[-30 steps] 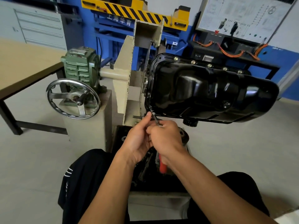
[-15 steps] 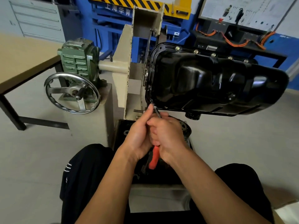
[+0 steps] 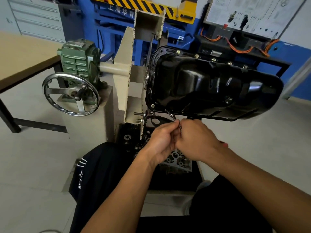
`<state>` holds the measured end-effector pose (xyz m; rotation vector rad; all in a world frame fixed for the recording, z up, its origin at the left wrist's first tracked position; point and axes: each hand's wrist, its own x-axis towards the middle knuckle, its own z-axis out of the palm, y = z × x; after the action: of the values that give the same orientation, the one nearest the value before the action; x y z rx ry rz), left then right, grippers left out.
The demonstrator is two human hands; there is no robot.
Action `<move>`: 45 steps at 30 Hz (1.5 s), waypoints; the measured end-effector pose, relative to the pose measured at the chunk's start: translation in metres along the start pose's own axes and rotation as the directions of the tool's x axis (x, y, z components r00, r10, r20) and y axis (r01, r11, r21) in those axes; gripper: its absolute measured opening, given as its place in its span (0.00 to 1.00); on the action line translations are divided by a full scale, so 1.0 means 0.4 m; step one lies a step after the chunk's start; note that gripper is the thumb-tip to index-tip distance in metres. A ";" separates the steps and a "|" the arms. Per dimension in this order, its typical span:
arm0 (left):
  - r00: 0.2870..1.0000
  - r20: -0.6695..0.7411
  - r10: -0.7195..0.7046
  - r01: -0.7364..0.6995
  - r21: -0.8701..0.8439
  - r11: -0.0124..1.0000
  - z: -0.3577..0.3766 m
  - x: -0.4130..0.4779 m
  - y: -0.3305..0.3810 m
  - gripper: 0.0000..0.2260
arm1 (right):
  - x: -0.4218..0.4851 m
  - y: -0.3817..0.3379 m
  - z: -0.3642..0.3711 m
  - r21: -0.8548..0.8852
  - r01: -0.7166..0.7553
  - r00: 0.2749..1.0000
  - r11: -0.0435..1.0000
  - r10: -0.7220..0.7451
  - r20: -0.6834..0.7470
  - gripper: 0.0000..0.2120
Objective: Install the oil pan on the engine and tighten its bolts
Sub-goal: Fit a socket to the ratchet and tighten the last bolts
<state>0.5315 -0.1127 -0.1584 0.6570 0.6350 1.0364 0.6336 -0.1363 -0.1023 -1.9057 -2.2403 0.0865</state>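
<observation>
My right hand (image 3: 196, 140) grips the red-handled socket driver (image 3: 173, 116), my left hand (image 3: 161, 142) pinches its shaft to hold it square on the oil pan (image 3: 210, 86) flange for tightening.

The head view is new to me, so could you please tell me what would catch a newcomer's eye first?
The glossy black oil pan fills the centre and right, with bolts along its upper flange. Just under its lower edge, the left hand and right hand meet around a thin tool aimed at the flange. At left stands a steel handwheel.
</observation>
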 end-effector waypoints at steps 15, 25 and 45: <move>1.000 -0.003 -0.020 0.020 -0.043 0.999 -0.012 0.005 0.001 0.13 | 0.026 -0.031 -0.026 -0.140 0.048 0.996 0.989 -0.037 0.081 0.05; 0.995 0.066 -0.071 0.083 -0.205 0.975 -0.026 0.012 0.003 0.16 | 0.037 -0.084 -0.042 -0.480 0.187 0.982 0.857 -0.151 0.114 0.08; 0.999 0.029 0.021 -0.021 -0.017 1.000 -0.015 0.020 -0.026 0.16 | -0.014 -0.037 -0.029 -0.160 0.073 0.997 0.984 -0.073 0.006 0.10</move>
<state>0.5360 -0.1082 -0.1714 0.6646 0.5945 1.0488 0.6221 -0.1452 -0.0890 -1.8972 -2.3799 -0.1074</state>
